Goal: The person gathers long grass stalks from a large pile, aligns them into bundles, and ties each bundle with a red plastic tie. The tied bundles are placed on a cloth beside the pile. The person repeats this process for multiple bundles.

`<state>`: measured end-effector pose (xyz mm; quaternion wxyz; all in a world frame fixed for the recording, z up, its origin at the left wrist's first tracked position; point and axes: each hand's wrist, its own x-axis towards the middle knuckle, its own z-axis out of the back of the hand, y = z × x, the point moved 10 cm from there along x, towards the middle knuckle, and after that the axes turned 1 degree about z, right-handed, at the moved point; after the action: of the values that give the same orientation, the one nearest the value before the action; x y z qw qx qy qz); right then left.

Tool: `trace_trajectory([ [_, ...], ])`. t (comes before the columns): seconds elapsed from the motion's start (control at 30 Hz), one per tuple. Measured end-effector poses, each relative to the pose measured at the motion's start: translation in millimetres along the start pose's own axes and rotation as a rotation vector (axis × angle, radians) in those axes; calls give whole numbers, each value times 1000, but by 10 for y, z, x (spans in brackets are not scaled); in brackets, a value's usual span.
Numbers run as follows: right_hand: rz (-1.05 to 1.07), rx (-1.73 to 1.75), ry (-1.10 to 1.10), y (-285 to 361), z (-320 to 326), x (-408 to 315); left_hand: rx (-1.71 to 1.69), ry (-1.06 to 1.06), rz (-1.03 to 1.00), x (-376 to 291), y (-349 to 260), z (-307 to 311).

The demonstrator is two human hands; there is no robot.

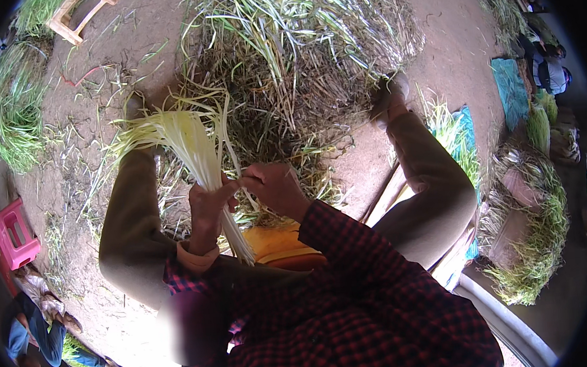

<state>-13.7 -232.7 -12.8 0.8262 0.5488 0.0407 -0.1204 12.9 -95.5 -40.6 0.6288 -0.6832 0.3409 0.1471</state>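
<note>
My left hand (210, 205) is closed around a bunch of long plant stalks with pale stems and yellow-green leaves (192, 145). The leaves fan out up and left over my knee; the white stem ends point down toward my lap. Right beside it, my right hand (275, 187) pinches a thin pale leaf strand (229, 147) at the bunch's edge, its fingertips meeting my left thumb. Beyond both hands lies a large heap of green and dried stalks (293, 54) between my feet. An orange seat or container (277, 244) shows below my hands, partly hidden by my sleeve.
A wooden stool (74, 19) is at the upper left, a pink plastic stool (16, 234) at the left. More green stalks (16, 112) lie at the left; bundled stalks (529, 227) lie at the right near a teal sheet (511, 91). Other people are at both far sides.
</note>
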Motion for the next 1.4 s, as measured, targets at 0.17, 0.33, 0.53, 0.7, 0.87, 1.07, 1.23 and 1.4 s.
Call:
trace_trajectory([
  [0.17, -1, 92, -52, -24, -33, 3, -104, 108, -9, 5, 27, -87],
  [0.33, -5, 99, 5, -56, 24, 56, -66, 110, -5, -6, -18, -133],
  [0.53, -221, 495, 228, -424, -119, 216, -92, 147, 21, -3, 6, -128],
  [0.7, -346, 752, 428, -481, -380, 211, -75, 142, -18, -6, -37, -160],
  [0.87, -245, 761, 402, -405, -336, 234, -54, 166, -12, -1, -42, -150],
  [1.07, -238, 672, 413, -459, -359, 234, -28, 148, 7, 0, -35, -161],
  [1.23, -241, 624, 382, -473, -276, 253, -42, 145, 62, 14, 39, -136],
  [1.4, -263, 534, 216, -575, -101, 319, -32, 163, 91, 7, 58, -150],
])
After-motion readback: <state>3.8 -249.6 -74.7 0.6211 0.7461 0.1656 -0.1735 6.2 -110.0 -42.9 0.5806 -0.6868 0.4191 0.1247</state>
